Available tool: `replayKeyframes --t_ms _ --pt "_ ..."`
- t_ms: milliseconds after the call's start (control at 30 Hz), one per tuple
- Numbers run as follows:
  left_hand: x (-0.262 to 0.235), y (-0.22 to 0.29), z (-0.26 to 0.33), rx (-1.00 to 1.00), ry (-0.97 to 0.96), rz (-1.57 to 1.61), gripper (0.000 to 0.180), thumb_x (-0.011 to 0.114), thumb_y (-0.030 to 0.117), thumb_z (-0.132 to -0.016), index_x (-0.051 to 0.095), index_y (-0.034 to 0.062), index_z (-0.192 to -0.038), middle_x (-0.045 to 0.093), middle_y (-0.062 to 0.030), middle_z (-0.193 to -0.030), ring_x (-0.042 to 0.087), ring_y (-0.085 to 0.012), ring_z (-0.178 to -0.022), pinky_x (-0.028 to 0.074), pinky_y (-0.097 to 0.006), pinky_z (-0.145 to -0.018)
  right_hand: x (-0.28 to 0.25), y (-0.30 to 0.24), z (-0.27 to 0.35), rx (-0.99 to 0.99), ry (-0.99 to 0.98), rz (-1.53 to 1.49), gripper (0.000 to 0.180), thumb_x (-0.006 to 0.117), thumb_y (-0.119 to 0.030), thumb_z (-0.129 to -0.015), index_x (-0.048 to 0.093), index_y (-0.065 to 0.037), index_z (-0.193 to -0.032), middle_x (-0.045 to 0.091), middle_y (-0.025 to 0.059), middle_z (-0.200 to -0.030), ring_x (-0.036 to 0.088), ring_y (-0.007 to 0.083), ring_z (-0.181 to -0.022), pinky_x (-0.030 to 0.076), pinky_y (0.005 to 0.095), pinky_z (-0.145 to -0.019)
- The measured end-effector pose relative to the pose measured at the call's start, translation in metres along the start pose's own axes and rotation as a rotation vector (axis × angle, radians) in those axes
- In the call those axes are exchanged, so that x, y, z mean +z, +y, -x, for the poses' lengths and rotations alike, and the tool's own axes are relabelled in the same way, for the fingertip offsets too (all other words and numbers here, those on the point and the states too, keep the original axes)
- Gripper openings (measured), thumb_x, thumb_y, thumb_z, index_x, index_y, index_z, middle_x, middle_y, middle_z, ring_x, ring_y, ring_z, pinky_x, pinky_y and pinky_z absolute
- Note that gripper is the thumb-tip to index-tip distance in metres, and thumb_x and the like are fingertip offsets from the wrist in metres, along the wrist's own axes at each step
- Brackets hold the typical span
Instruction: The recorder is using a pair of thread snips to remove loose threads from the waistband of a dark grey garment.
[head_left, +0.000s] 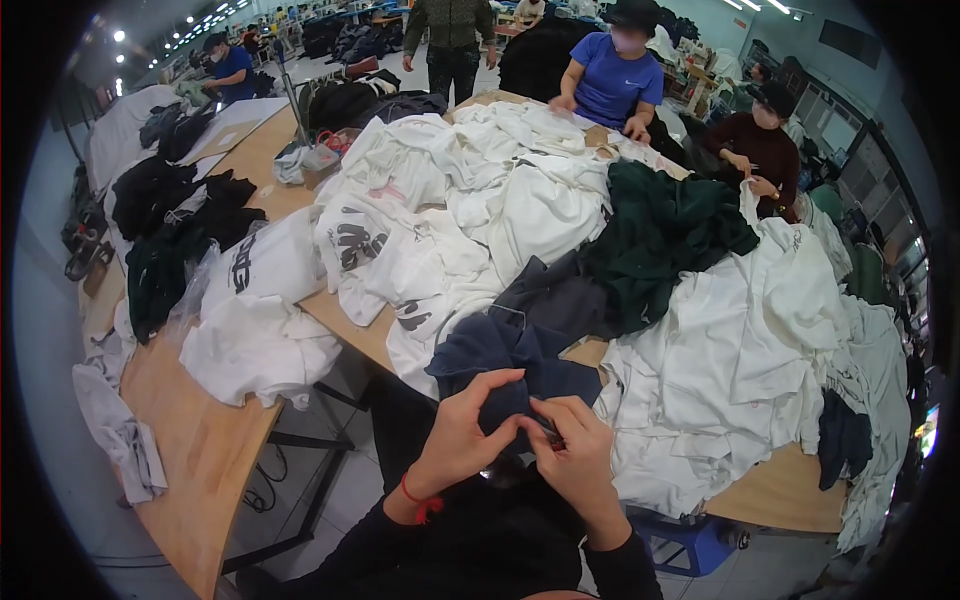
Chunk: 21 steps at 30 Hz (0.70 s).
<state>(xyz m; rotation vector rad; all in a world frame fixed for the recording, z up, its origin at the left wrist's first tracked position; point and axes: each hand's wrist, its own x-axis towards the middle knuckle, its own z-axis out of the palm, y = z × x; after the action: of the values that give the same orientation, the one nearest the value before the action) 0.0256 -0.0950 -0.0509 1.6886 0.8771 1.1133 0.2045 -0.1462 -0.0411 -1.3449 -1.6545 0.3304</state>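
Forearms in dark sleeves come up from the lower edge of the view and angle inward, so the two hands meet low in the middle, in front of the body. The left hand has its forefinger arched forward and its thumb pointing right; the fingers are closed on the near part of a navy cloth. The right hand is curled in from the other side, its thumb and forefinger pinching the same cloth, with the thumb tips close together. How its lower fingers sit is hard to tell. A red string circles the left wrist.

The navy cloth spreads forward from the fingers toward the front of the table, beside a dark grey cloth and a dark green cloth. White clothes heap up just right of the right hand and hang over the table's near edge; wood shows at the right corner.

To the left, a gap of tiled floor separates the hands from a second table, whose curved-looking edge stands over a black metal leg. A blue stool sits low to the right of the right forearm. Two people work beyond the pile, well apart from these hands.
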Motion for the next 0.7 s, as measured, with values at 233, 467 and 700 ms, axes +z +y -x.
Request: replayKeyframes --t_ms 233,467,700 --pt "0.000 0.000 0.008 0.048 -0.034 -0.086 0.055 0.078 -0.001 -0.089 0.061 0.0014 -0.142 0.073 -0.0195 -0.126 0.076 -0.0315 -0.111 0.058 -0.035 -0.094 -0.019 -0.009 0.001 -0.123 -0.217 0.337 0.026 0.081 0.002 -0.078 0.069 0.000 -0.101 0.065 0.0108 -0.088 0.071 0.0291 -0.071 0.056 0.0382 -0.060" --pt "-0.004 -0.012 0.007 -0.101 -0.007 0.113 0.052 0.081 0.001 -0.089 0.065 0.0010 -0.138 0.071 -0.0121 -0.133 0.068 -0.0196 -0.125 0.053 -0.031 -0.102 -0.019 0.007 -0.003 0.110 -0.098 0.051 0.012 0.069 -0.002 -0.093 0.060 -0.001 -0.087 0.060 0.0155 -0.072 0.062 0.0292 -0.059 0.049 0.0360 -0.058" --pt "-0.005 -0.019 -0.001 -0.154 0.243 0.544 0.058 0.078 -0.011 -0.092 0.056 -0.0038 -0.144 0.067 -0.0073 -0.125 0.065 -0.0095 -0.112 0.053 -0.023 -0.098 0.002 0.100 0.003 0.547 -0.018 0.061 0.019 0.066 -0.018 -0.107 0.061 0.000 -0.103 0.064 0.0118 -0.076 0.060 0.0210 -0.067 0.049 0.0346 -0.065"
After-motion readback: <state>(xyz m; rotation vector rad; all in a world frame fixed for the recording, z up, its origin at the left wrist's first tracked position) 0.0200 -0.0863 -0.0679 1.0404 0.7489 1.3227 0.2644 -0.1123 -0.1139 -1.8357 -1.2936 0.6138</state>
